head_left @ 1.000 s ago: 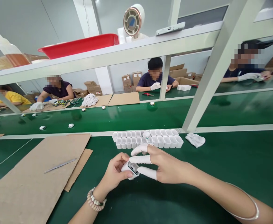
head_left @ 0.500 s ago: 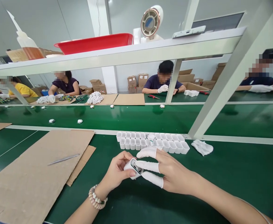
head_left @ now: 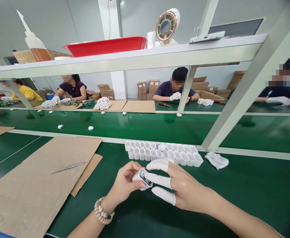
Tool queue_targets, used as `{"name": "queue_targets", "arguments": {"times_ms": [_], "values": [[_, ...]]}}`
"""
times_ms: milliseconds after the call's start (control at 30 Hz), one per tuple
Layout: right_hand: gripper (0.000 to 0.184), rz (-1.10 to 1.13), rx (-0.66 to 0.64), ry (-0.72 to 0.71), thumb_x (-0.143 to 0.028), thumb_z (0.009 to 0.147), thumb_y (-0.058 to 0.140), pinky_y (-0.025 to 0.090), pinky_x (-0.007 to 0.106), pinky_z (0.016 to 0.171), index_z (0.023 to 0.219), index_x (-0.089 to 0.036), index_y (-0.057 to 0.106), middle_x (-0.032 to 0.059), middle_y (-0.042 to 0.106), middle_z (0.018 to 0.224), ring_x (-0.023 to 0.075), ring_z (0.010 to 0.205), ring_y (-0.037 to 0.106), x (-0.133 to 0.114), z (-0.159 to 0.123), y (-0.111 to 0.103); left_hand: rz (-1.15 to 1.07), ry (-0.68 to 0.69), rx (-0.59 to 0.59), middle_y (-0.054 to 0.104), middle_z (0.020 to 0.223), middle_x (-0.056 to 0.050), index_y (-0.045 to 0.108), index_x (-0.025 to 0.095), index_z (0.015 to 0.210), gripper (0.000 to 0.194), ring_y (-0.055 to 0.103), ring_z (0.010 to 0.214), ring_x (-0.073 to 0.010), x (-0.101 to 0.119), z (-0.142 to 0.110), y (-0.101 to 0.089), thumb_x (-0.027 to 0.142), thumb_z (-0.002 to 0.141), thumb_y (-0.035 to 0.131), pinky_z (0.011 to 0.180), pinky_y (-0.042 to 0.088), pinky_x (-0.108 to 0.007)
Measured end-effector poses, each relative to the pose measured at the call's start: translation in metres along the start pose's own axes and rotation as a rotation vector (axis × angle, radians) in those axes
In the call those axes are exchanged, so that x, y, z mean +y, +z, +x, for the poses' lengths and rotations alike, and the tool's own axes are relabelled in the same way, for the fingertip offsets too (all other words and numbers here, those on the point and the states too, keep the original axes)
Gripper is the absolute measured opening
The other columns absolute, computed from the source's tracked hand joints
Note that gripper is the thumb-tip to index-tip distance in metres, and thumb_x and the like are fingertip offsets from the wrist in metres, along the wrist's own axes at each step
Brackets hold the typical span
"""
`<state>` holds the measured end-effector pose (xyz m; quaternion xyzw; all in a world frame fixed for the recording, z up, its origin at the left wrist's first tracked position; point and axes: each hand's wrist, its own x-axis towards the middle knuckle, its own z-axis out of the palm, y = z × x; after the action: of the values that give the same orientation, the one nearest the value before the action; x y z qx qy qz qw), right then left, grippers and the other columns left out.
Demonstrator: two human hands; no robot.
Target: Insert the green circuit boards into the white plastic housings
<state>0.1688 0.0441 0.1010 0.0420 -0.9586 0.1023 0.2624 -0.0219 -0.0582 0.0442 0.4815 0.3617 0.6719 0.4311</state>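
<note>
A small white plastic housing (head_left: 136,178) is tilted in my left hand (head_left: 123,181), thumb in front and fingers behind. Its open end faces right, and a circuit board edge with white material (head_left: 145,176) shows inside. White finger cots cover the thumb and two fingers of my right hand (head_left: 187,185). These digits are spread; the middle one reaches the housing's opening, and the lowest sits just off its rim. Beyond both hands stand two rows of white housings (head_left: 184,159), open ends up, with a white piece (head_left: 162,147) lying on top.
A crumpled white glove or cloth (head_left: 216,160) lies right of the rows. Tweezers (head_left: 68,168) rest on cardboard (head_left: 28,188) at left. A green belt (head_left: 125,127) carries small white pieces (head_left: 90,128). Overhead runs a shelf (head_left: 125,64) on slanted posts. Co-workers sit across the belt.
The camera view has shifted slightly, so the background sits further right. My right hand's lowest digit has drawn a little away from the housing. My left hand's hold looks the same.
</note>
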Motion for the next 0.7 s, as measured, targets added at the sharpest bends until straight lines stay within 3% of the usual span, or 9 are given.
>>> {"name": "queue_targets", "arguments": {"times_ms": [300,467,700], "values": [[0.045,0.069,0.043,0.068,-0.031,0.094,0.053,0.047,0.042,0.091,0.138,-0.028,0.046,0.0133,0.049,0.13,0.0249,0.112,0.051,0.0,-0.001,0.006,-0.009,0.005,0.032,0.06,0.087,-0.002,0.062,0.018,0.091,0.038,0.058,0.075,-0.0132,-0.004,-0.001,-0.005,0.037,0.066,0.084,0.065,0.045,-0.022],[0.049,0.059,0.012,0.11,-0.038,0.093,0.054,0.047,0.043,0.094,0.14,-0.028,0.043,0.0147,0.042,0.134,0.0269,0.116,0.049,0.003,-0.004,0.014,0.012,0.02,0.009,0.058,0.085,-0.001,0.06,0.018,0.089,0.035,0.057,0.073,-0.0121,-0.004,-0.002,-0.005,0.034,0.067,0.083,0.064,0.044,-0.022],[0.046,-0.01,0.032,0.092,-0.034,0.094,0.053,0.05,0.043,0.085,0.139,-0.028,0.045,0.0156,0.045,0.131,0.026,0.105,0.054,0.002,-0.004,0.016,0.087,0.054,0.005,0.06,0.084,-0.001,0.062,0.016,0.09,0.032,0.056,0.074,-0.0103,-0.002,-0.001,-0.001,0.027,0.068,0.083,0.066,0.044,-0.019]]}}
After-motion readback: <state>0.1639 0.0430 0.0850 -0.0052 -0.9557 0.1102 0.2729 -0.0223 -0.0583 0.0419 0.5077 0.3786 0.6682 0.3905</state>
